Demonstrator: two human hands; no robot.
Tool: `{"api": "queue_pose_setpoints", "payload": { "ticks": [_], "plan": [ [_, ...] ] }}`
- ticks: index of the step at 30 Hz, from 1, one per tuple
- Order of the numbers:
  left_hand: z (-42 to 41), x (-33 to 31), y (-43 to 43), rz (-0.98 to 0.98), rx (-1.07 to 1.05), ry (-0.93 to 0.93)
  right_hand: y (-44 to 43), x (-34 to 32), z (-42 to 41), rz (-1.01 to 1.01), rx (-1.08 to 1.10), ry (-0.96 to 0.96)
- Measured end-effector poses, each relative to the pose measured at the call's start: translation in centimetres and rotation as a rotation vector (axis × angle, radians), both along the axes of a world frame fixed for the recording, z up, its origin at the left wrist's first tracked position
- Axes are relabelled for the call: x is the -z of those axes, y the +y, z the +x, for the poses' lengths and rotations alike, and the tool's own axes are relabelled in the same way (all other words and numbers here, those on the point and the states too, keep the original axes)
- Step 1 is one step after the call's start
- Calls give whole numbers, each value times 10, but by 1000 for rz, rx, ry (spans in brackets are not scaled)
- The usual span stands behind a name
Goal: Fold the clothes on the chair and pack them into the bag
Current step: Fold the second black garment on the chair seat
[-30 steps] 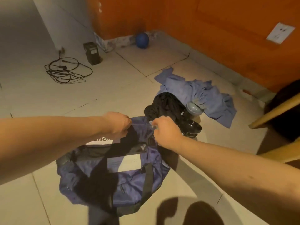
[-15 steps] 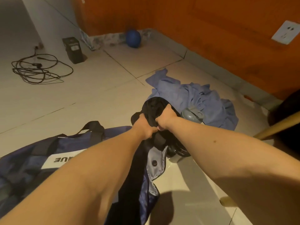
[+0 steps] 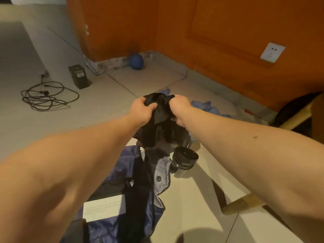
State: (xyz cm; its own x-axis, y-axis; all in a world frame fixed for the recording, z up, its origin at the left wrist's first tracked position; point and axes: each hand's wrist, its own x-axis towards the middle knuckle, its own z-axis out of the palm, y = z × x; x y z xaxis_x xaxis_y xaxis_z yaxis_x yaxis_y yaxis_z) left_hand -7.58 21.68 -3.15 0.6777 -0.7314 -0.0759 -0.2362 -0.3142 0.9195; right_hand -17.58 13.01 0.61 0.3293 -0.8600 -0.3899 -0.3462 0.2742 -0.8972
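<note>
Two hands at frame centre, close together: left hand (image 3: 142,111) and right hand (image 3: 181,109) each clench the bunched top of one black garment (image 3: 158,132); garment hangs downward, long axis vertical in frame; blue bag (image 3: 122,165) lies on the floor directly beneath, lower centre, slightly nearer the left hand; folding judged not yet begun.

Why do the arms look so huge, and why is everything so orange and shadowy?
Head view: wide-angle lens swells the near forearms; orange walls and dim warm light tint everything; arm shadows cross the floor; the left hand and right hand gripping the garment look sharp.
</note>
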Motion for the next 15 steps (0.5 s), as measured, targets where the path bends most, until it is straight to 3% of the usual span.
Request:
{"api": "queue_pose_setpoints", "payload": {
  "ticks": [3,10,15],
  "plan": [
    [-10,-61,20,-45,8,-52,12,-50,-16,144,116,-103],
    [-52,-157,78,-88,58,46,84,-136,-103,37,-68,-330],
    [-109,-193,126,-135,23,170,134,-168,-177,11,-152,-363]
  ]
}}
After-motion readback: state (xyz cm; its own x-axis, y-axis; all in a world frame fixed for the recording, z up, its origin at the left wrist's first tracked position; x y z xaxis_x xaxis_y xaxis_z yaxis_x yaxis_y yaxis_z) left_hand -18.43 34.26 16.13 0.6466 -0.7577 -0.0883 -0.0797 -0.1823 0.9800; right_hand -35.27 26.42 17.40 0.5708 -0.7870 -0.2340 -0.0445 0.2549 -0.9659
